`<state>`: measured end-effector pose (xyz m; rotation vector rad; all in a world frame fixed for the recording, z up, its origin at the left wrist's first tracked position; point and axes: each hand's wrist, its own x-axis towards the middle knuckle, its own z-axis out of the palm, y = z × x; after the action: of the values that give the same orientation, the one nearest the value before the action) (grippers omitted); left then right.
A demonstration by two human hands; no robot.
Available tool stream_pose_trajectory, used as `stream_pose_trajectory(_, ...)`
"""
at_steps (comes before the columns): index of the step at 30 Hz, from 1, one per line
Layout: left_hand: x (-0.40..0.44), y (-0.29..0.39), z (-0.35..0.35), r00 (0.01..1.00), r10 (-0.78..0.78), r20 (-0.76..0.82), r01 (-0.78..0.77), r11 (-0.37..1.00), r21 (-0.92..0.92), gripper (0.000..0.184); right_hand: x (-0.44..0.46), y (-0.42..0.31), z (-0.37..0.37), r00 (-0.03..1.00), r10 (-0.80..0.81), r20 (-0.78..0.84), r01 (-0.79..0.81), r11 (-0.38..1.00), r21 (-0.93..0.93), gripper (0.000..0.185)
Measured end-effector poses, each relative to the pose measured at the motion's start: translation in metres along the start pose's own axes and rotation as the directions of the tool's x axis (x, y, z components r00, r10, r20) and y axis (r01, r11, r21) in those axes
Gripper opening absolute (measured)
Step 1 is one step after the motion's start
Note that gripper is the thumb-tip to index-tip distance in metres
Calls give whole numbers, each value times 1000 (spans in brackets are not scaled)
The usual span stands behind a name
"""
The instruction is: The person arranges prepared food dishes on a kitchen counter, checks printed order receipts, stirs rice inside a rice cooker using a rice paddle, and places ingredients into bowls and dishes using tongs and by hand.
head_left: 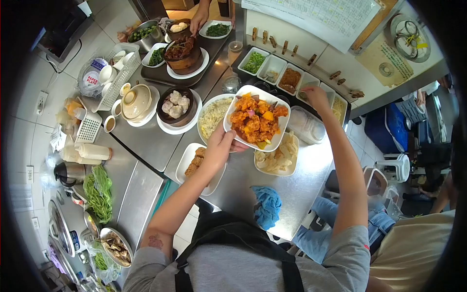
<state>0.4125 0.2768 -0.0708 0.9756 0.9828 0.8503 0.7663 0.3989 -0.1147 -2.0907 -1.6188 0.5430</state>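
Note:
My left hand (222, 146) grips the rim of a white square dish (283, 127), tilted slightly above the counter. Glossy orange-sauced chunks (259, 119) with yellow and purple pieces fill it. My right hand (316, 97) reaches into one of the white garnish tubs at the back right, fingertips drawn together; what they hold, if anything, is too small to make out. Chopped green onion (254, 63) and a reddish-brown garnish (289, 78) sit in tubs nearby. Beneath and beside the dish are a plate of fried rice (210, 118), a dish of pale crisps (278, 156) and brown rolls (194, 162).
A blue cloth (267, 207) lies near the counter's front edge. To the left stand a lidded clay pot (136, 101), a steamer of dumplings (173, 104) and a wooden bowl of meat (180, 56). Another person's hand (199, 20) is at the back; someone else stands at right.

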Motion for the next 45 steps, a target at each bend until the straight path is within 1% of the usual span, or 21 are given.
stream_pose_trajectory(2, 7, -2, 2, 1000, 0, 14, 0, 1000, 1, 41, 14, 31, 8, 999, 41, -21, -36, 980, 196, 32)
stream_pose_trajectory(5, 16, -2, 5, 999, 13, 32, -13, 1000, 14, 43, 11, 41, -10, 999, -3, 46, -13, 936, 353, 31)
stream_pose_trajectory(8, 26, -4, 6, 999, 4, 36, -4, 1000, 7, 42, -18, 4, -40, 977, 127, 169, -202, 793, 574, 31)
stream_pose_trajectory(11, 31, -4, 8, 999, 9, 31, -9, 1000, -6, 42, -61, -33, -61, 978, 72, 198, -181, 763, 620, 30)
stream_pose_trajectory(14, 33, -6, 8, 1000, 25, 17, -24, 998, -62, 38, -116, -74, -60, 998, -44, -43, 60, 850, 524, 24)
stream_pose_trajectory(15, 33, -7, 8, 999, 33, 21, -32, 997, -67, 39, -133, -91, -57, 959, -192, -209, 255, 908, 333, 22)
stream_pose_trajectory(16, 33, -7, 8, 999, 41, 24, -39, 997, -71, 39, -148, -105, -51, 871, -360, -333, 414, 904, 105, 20)
stream_pose_trajectory(19, 27, -6, 8, 999, 33, 42, -30, 996, -81, 40, -160, -109, -39, 670, -581, -462, 593, 793, -139, 24)
stream_pose_trajectory(22, 14, -2, 8, 998, 43, 37, -41, 997, -68, 43, -136, -106, -45, 660, -533, -530, 524, 832, -183, 25)
stream_pose_trajectory(25, -6, -5, 5, 998, 55, 13, -54, 997, -59, 45, -83, -88, -42, 774, -428, -466, 351, 903, -247, 24)
stream_pose_trajectory(28, -40, -12, -1, 999, 32, -18, -33, 996, -82, 47, -27, -39, -13, 874, -433, -221, 309, 846, -435, 22)
stream_pose_trajectory(31, -83, -26, -9, 999, -37, -35, 35, 997, -65, 48, -37, -34, 12, 769, -613, -182, 290, 588, -755, 25)
stream_pose_trajectory(32, -98, -33, -10, 998, -39, -53, 35, 996, -76, 49, -53, -39, 13, 717, -610, -336, 310, 711, -631, 26)
stream_pose_trajectory(34, -127, -48, -11, 997, -47, -67, 40, 993, -113, 54, -111, -59, 2, 858, -370, -356, 255, 909, -328, 24)
stream_pose_trajectory(36, -151, -63, -10, 992, -87, -90, 72, 985, -159, 55, -194, -62, -1, 964, -82, -252, 84, 996, -6, 22)
stream_pose_trajectory(37, -159, -71, -11, 990, -103, -98, 84, 980, -182, 54, -238, -46, 7, 996, 72, -49, -75, 995, -69, 22)
stream_pose_trajectory(39, -167, -89, -17, 993, -103, -60, 92, 981, -172, 47, -319, -26, 34, 884, 204, 421, -197, 978, -62, 25)
stream_pose_trajectory(40, -174, -99, -21, 993, -110, -42, 101, 981, -167, 44, -359, -32, 52, 932, 83, 353, -114, 991, 67, 33)
stream_pose_trajectory(41, -179, -107, -24, 991, -133, -29, 127, 979, -158, 43, -376, -36, 66, 919, 157, 361, -215, 968, 127, 28)
stream_pose_trajectory(43, -180, -121, -25, 989, -147, 7, 147, 979, -142, 41, -399, -17, 73, 944, 251, 213, -283, 950, 133, 19)
stream_pose_trajectory(45, -180, -141, -23, 986, -162, 29, 165, 971, -172, 40, -412, -2, 52, 961, 275, 16, -275, 961, 28, 13)
